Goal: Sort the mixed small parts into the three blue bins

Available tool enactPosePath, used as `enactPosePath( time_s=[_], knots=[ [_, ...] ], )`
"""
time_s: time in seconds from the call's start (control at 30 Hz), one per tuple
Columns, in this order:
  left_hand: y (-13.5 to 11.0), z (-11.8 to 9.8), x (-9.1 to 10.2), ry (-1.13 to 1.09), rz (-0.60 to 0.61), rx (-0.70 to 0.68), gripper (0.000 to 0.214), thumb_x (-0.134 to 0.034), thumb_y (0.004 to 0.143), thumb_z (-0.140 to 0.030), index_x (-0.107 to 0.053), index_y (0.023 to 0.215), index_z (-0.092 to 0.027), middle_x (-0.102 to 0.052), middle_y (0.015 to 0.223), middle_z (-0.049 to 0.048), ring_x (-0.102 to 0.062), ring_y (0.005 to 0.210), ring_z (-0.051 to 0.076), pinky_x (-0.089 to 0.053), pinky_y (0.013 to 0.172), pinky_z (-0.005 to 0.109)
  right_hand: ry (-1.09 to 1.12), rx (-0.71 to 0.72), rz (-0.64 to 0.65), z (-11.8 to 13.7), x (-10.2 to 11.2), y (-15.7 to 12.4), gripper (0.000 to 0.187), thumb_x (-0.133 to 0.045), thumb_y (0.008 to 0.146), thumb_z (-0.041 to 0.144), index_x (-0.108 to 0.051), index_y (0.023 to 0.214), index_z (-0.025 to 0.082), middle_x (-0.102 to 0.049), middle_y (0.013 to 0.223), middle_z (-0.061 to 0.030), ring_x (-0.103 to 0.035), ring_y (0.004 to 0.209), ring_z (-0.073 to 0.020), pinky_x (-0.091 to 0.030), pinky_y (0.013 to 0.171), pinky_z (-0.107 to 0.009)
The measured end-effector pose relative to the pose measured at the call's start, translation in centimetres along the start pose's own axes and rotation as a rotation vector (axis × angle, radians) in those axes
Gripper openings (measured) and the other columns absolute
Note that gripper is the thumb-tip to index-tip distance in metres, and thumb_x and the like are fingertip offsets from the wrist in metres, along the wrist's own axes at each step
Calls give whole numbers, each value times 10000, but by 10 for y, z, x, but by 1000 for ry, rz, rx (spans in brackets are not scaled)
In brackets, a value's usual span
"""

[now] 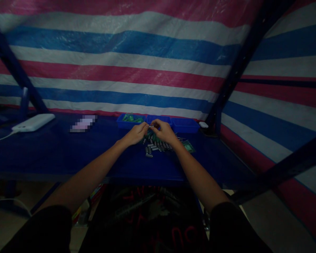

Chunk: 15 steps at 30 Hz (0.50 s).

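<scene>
My left hand [137, 133] and my right hand [164, 131] meet over the dark blue table [68, 151], fingers pinched together on one small grey metal cylinder [150, 126] held between them. Just below the hands lies a heap of several similar small metal cylinders [155, 147]. A small green packet [188, 146] lies to the right of the heap, by my right wrist. Both forearms reach forward from black sleeves.
A row of blue plastic trays [181, 125] stands behind the hands; the left one holds green pieces [131, 118]. A white power bank [34, 123] with a cable lies at far left. A small white object [203, 124] sits right of the trays. Striped tarp and dark blue shelf struts surround the table.
</scene>
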<state>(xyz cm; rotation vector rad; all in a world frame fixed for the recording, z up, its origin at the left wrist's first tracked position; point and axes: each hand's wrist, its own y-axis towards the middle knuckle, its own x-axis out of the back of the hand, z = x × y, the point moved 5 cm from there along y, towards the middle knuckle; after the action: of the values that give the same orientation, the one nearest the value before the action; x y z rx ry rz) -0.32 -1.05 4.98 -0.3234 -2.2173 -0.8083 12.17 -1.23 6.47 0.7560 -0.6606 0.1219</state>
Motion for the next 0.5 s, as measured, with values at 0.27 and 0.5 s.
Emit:
enactPosePath(
  time_s=[0.27,0.5],
  knots=[
    [0,2,6,69,-122,-23,210,-366,856,-330,-497,858,-166,-452,568,-46,-441,518,106,-291,511,220,121,-102,-78,-10,-5,2,143,-543,744,286,-584,808,164,-573,619,25,-520,565,-105,-387,549,-213],
    [-1,-7,7,79,-119,-10,262,-348,868,-336,-453,690,-174,-419,523,-45,-422,508,100,-279,506,224,76,-46,-66,-7,-8,1,140,-534,709,190,-569,839,151,-577,682,8,-528,612,-110,-413,592,-229]
  ],
)
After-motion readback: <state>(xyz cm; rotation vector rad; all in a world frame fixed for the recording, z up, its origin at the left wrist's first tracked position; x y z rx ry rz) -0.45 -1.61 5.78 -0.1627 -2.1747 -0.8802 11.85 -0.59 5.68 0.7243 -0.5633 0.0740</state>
